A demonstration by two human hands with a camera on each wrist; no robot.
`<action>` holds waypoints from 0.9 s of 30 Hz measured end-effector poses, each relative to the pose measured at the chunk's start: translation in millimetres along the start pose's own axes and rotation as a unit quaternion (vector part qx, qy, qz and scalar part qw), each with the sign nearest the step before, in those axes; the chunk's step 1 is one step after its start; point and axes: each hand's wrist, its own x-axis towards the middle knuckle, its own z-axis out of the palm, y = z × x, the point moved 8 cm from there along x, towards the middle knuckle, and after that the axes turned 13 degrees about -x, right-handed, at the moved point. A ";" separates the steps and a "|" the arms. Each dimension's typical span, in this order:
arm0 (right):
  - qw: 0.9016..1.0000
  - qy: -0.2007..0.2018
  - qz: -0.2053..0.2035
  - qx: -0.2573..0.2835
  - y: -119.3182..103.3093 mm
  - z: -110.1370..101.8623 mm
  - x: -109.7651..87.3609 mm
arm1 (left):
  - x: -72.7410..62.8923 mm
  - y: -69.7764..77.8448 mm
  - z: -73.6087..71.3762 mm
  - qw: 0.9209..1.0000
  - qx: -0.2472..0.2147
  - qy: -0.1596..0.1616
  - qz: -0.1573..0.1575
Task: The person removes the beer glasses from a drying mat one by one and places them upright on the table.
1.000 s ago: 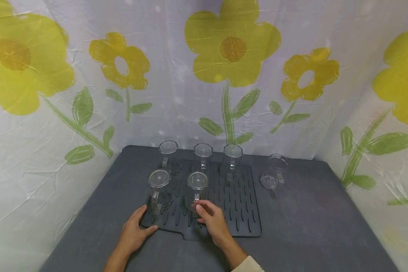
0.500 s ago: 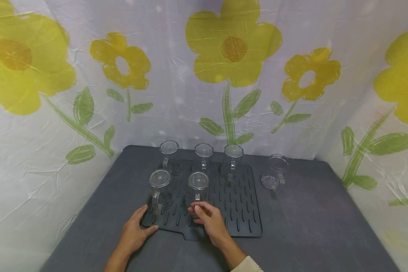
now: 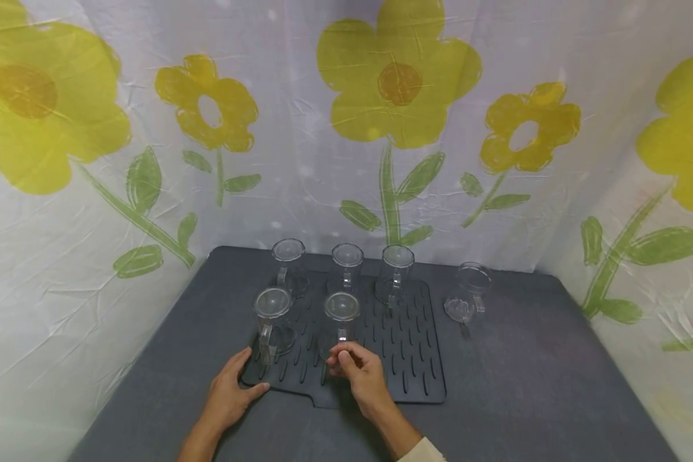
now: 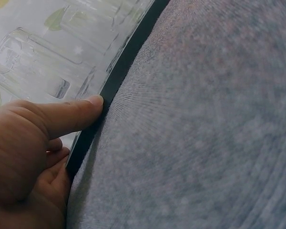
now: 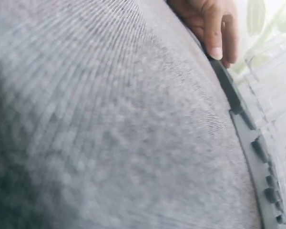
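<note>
In the head view, our right hand (image 3: 362, 373) pinches the handle of the front middle mug (image 3: 341, 314), above the front half of the ridged mat (image 3: 405, 350); we cannot tell whether it touches down. Our left hand (image 3: 226, 396), fingers spread, braces the mat's left front corner. Three rear mugs (image 3: 347, 260) leave room at the mat's right front; table (image 3: 514, 385) separates its right edge from a lone mug (image 3: 469, 294).

In the left wrist view, our thumb (image 4: 78, 114) presses the front edge.

In the right wrist view, the mat's front edge steps outward beyond our left hand.
</note>
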 end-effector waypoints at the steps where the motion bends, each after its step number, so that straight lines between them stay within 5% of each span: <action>1: 1.000 -0.002 -0.003 0.000 -1.7 -0.7 -0.7 | -0.1 0.3 0.0 1.000 0.000 0.000 0.000; 11: 1.000 -0.005 -0.020 0.005 -28.6 -14.0 -9.1 | -0.8 4.6 -0.6 1.000 0.000 0.000 0.002; 27: 0.990 -0.019 -0.122 0.070 -105.2 -35.3 -34.7 | -1.1 2.9 -1.0 1.000 -0.010 0.001 0.001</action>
